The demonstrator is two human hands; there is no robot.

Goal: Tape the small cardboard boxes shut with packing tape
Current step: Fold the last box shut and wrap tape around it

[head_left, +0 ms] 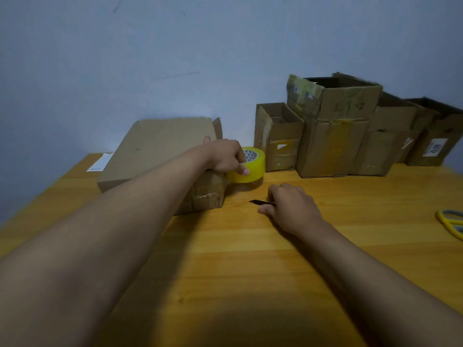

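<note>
Tape roll (pixel 250 169), yellow and translucent, stands on edge on the wooden table (pixel 225 259), touching the right front corner of the closed flat box (pixel 160 156). Your left hand (pixel 225 156) grips it from above: the thumb presses the roll's outer face, the other fingers curl over its top and into the core. That flat box lies just left of the roll, tilted, its rear edge raised toward the wall (pixel 150 58); clear tape wrinkles across its near side face. Your left forearm crosses over the box's front corner and hides part of it.

Your right hand (pixel 290 209) rests on the table just in front of the roll, fingers curled together round a slim dark tool (pixel 260 202); only its pointed tip shows, aimed left toward the box. Whether it is a blade or a pen, you cannot tell from this view.

Behind and right of the roll, a row of open boxes stands against the wall. Nearest the roll is a small open box (pixel 280 141) with a torn label patch. Next right is a tall open box (pixel 335 126), flaps up, with old yellowed tape down its front and handwriting near the top. Further right stand two more worn boxes, the last (pixel 436 141) bearing a white printed label.

Far right of the roll, at the table's edge, lie yellow-handled scissors (pixel 451 222), partly cut off by the frame. Left of the roll, beyond the flat box, a white paper slip (pixel 100 162) lies on the table.
</note>
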